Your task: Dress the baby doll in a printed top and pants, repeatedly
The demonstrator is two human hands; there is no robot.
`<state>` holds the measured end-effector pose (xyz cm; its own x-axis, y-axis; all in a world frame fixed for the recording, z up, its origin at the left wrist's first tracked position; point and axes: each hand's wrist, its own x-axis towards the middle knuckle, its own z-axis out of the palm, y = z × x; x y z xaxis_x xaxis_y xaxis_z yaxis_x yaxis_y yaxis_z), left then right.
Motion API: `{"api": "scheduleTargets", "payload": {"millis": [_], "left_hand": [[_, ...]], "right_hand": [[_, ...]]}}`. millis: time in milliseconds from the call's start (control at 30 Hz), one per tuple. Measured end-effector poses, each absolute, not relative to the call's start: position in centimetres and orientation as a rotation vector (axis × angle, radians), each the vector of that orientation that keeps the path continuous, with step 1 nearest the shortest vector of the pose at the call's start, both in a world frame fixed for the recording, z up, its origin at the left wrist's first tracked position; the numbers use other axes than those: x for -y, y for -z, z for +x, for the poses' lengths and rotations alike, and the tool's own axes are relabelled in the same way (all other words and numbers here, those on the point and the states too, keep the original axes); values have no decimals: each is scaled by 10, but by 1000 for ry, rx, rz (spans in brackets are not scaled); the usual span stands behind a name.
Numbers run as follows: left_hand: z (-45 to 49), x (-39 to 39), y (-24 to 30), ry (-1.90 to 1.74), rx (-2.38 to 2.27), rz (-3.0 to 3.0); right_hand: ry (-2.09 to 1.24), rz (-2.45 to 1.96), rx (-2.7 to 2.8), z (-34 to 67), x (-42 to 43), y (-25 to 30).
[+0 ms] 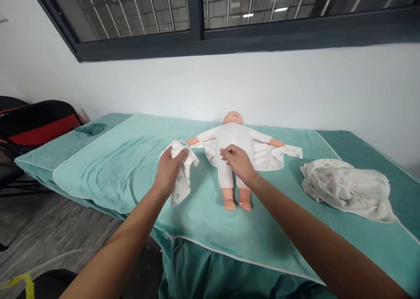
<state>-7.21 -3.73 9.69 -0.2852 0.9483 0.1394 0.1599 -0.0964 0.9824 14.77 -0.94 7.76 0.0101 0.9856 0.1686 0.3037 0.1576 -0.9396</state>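
A baby doll [233, 138] in a white bodysuit lies on its back on a teal towel [131, 168], arms spread, bare feet towards me. Under it lies an opened white printed garment [272, 155]. My left hand [169, 168] is closed on one side of that garment [182, 176], lifted and bunched to the left of the doll. My right hand [239, 162] rests on the doll's belly with its fingers pinched together at the bodysuit front.
A crumpled white printed cloth [348, 186] lies on the towel to the right. A small folded teal cloth [92, 128] sits at the far left of the table. Black and red chairs [36, 124] stand at left. A white wall runs behind the table.
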Motion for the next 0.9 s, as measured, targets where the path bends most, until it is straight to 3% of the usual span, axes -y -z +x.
{"api": "scheduleTargets", "payload": {"millis": [100, 267, 567, 733, 900], "left_hand": [[-44, 13, -88, -1254, -1525, 1337], [6, 13, -65, -1392, -1405, 1669], [47, -19, -51, -1000, -1209, 1310], [49, -43, -63, -869, -998, 1088], [21, -53, -93, -894, -1074, 1037]], "right_hand": [[-613, -1326, 1540, 162, -6, -78], [-256, -1434, 1691, 201, -48, -66], [-440, -2085, 1561, 243, -167, -75], [-616, -1967, 1749, 259, -211, -80], [-659, -1858, 1966, 249, -256, -102]]}}
